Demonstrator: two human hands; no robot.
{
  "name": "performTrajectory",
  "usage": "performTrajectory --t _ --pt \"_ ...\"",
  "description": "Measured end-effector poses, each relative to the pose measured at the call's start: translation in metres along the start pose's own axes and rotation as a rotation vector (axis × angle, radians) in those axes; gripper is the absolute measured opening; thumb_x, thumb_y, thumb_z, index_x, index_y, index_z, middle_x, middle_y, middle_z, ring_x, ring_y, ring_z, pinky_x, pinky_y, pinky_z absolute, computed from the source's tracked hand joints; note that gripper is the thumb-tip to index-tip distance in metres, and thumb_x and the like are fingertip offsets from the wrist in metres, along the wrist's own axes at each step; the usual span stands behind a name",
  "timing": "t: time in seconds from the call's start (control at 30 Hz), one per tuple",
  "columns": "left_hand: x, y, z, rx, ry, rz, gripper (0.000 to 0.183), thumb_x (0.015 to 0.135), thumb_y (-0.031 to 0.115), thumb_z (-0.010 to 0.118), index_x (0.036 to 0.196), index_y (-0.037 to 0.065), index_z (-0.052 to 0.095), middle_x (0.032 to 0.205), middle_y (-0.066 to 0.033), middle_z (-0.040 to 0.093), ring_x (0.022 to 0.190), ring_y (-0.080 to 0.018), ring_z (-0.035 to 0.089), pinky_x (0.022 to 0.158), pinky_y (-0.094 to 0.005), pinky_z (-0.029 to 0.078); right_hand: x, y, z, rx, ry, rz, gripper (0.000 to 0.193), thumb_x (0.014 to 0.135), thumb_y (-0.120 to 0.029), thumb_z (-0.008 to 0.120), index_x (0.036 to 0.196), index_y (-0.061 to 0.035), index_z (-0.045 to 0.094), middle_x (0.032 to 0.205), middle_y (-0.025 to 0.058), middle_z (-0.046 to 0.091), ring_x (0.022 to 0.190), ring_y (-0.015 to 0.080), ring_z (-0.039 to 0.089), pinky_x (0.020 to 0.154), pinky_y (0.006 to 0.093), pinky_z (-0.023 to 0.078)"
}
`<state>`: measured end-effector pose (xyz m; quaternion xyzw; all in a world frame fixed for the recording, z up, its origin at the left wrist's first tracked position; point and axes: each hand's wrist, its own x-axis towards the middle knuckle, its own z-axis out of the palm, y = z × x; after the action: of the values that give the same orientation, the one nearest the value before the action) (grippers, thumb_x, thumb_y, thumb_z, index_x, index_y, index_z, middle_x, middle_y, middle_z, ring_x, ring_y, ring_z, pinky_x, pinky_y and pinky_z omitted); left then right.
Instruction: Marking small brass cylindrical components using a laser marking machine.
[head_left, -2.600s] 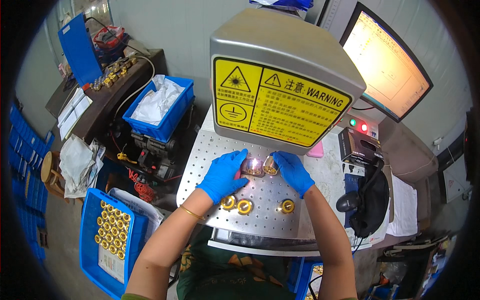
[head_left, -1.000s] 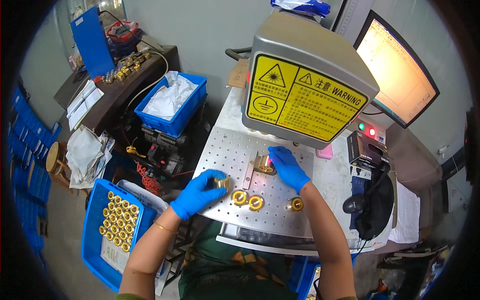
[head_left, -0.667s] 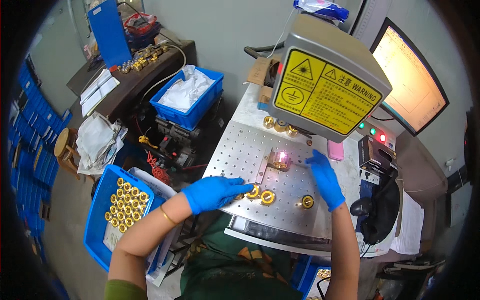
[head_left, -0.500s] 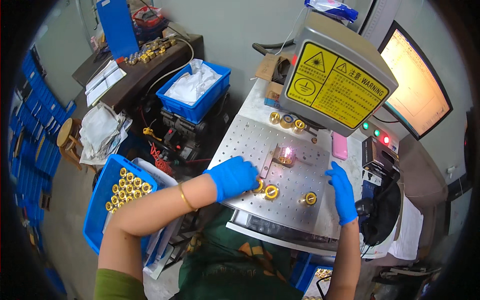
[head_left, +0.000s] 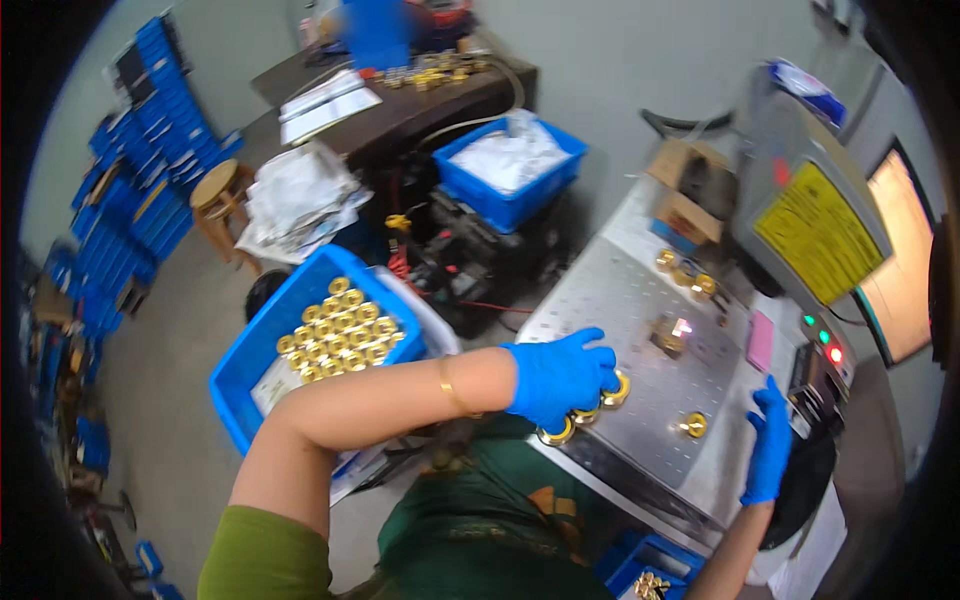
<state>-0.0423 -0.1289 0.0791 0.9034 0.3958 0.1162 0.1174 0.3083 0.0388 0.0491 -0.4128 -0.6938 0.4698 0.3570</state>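
Observation:
My left hand (head_left: 562,380), in a blue glove, curls over three round brass fittings (head_left: 616,389) at the front left edge of the perforated metal plate (head_left: 630,440). Its palm and fingers hide parts of them. One more brass fitting (head_left: 693,425) stands alone on the plate, toward the right. Farther back, a workpiece in a small fixture (head_left: 670,337) is lit by a bright pinkish spot. My right hand (head_left: 768,445), also blue-gloved, is beside the plate's right edge with fingers stretched and nothing in them.
A blue bin (head_left: 235,375) at left holds rows of brass fittings. Several more fittings (head_left: 703,287) stand at the plate's back edge, near a pink phone-like slab (head_left: 760,342). The grey machine head (head_left: 800,150) with a yellow label overhangs the back right.
My view has swung left. My left hand has closed over fittings at the plate's front left edge. My right hand stays beside the plate, fingers still extended.

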Motion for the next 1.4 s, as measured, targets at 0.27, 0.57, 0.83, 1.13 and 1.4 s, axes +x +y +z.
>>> performTrajectory --t 0.27,0.57,0.83,1.13,1.4 --pt "-0.257 0.089 -0.050 0.047 0.447 -0.990 0.033 0.059 0.025 0.077 0.085 0.006 0.069 0.115 -0.0133 0.056 0.107 -0.0331 0.049 0.093 -0.0474 0.037 0.001 0.031 -0.041 -0.012 0.115 0.126 0.049 0.091 -0.033 0.040 0.135 -0.0115 0.046 0.137 0.0034 0.044 0.119 0.0188 0.043 0.098 0.0375 0.030" --pt "-0.309 0.128 0.075 0.161 0.073 -1.718 0.035 0.055 0.037 0.075 0.080 0.014 0.073 0.105 -0.0072 0.062 0.098 -0.0294 0.051 0.088 -0.0420 0.037 0.016 0.026 -0.031 -0.003 0.042 0.102 0.049 0.094 -0.035 0.036 0.137 -0.0122 0.041 0.142 0.0016 0.040 0.124 0.0208 0.040 0.104 0.0416 0.025" --pt "-0.314 0.109 0.094 0.185 0.029 -1.749 0.029 0.062 0.040 0.069 0.078 0.016 0.073 0.087 -0.0093 0.063 0.087 -0.0311 0.054 0.079 -0.0432 0.041 0.008 0.019 -0.031 -0.044 0.080 0.190 0.045 0.094 -0.032 0.042 0.132 -0.0098 0.049 0.128 0.0042 0.051 0.110 0.0160 0.049 0.094 0.0352 0.035" --pt "-0.209 0.045 -0.005 0.254 0.404 -1.171 0.031 0.071 0.024 0.072 0.095 0.005 0.067 0.104 -0.0143 0.062 0.096 -0.0343 0.056 0.082 -0.0411 0.044 -0.026 -0.014 0.012 -0.706 -0.323 -0.383 0.021 0.080 -0.009 0.065 0.101 -0.0072 0.063 0.114 0.0143 0.058 0.106 0.0293 0.055 0.091 0.0375 0.043" --pt "0.005 -0.023 0.006 0.072 0.583 -0.532 0.038 0.074 0.024 0.072 0.107 0.007 0.062 0.110 -0.0126 0.061 0.099 -0.0316 0.055 0.088 -0.0400 0.042 -0.018 -0.016 0.056 -1.125 -0.370 -0.203 0.024 0.073 -0.029 0.071 0.081 -0.0078 0.063 0.087 0.0115 0.058 0.083 0.0314 0.054 0.071 0.0395 0.045"
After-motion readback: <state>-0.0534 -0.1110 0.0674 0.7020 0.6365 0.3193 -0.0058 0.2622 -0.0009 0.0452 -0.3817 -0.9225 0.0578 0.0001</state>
